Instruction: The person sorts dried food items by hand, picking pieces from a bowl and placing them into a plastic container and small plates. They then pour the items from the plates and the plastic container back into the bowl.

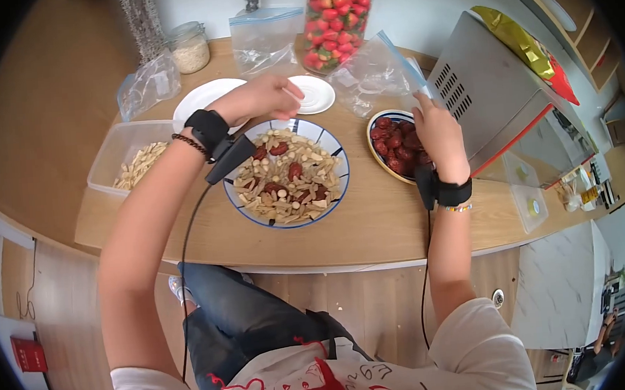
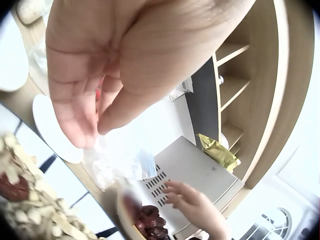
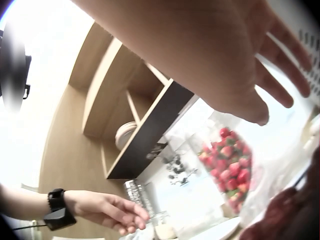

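One large bowl [image 1: 323,135] at centre of wooden table [image 1: 372,220], full of pale mixed pieces [image 1: 291,204] with red dates [image 1: 295,171] among them. To its right, small bowl [image 1: 371,146] of red dates. Left hand [image 1: 268,98] above far rim of large bowl, near small white plate [image 1: 318,95]; fingers loosely curled, nothing seen in grasp. Right hand [image 1: 440,137] over right side of small bowl, beside grey oven [image 1: 477,67]; released, fingers extended and spread. Behind: clear bag [image 1: 363,83], strawberries [image 1: 335,27].

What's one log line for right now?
left hand: looks empty, near small plate | right hand: looks empty, beside dates | bowl: dates among pale pieces
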Action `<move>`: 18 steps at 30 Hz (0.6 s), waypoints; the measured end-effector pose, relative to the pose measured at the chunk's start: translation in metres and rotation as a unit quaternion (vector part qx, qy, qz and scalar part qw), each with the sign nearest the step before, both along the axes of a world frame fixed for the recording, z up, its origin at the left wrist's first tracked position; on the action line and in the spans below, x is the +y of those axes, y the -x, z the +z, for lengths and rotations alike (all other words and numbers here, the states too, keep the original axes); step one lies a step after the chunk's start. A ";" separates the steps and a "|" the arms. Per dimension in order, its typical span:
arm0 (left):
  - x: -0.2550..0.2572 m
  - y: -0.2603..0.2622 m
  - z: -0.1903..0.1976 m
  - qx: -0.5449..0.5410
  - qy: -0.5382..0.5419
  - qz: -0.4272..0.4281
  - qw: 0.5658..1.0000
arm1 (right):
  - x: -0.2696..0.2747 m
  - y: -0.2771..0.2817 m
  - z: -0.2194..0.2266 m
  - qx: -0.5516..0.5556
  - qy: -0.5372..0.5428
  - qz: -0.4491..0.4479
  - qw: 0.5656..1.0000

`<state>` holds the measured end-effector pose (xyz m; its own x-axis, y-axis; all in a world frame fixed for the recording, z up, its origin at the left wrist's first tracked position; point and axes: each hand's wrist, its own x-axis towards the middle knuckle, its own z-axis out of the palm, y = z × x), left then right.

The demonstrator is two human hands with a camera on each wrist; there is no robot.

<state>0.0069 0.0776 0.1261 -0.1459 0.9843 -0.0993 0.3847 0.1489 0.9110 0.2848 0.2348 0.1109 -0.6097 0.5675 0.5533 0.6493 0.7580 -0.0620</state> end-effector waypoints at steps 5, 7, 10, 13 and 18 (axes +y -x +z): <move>-0.035 -0.006 0.012 0.270 0.068 -0.072 0.958 | -0.059 0.035 0.004 0.010 0.081 0.339 0.937; -0.037 -0.005 0.002 0.268 0.052 -0.086 0.958 | -0.075 0.049 -0.009 -0.014 0.094 0.432 0.897; -0.028 0.001 -0.020 0.274 0.000 -0.112 0.955 | -0.088 0.065 -0.023 -0.039 0.100 0.517 0.849; -0.021 0.001 -0.029 0.304 0.009 -0.127 0.944 | -0.093 0.069 -0.031 -0.080 0.098 0.527 0.840; -0.018 -0.003 -0.036 0.371 0.021 -0.157 0.915 | -0.089 0.068 -0.039 -0.103 0.105 0.476 0.867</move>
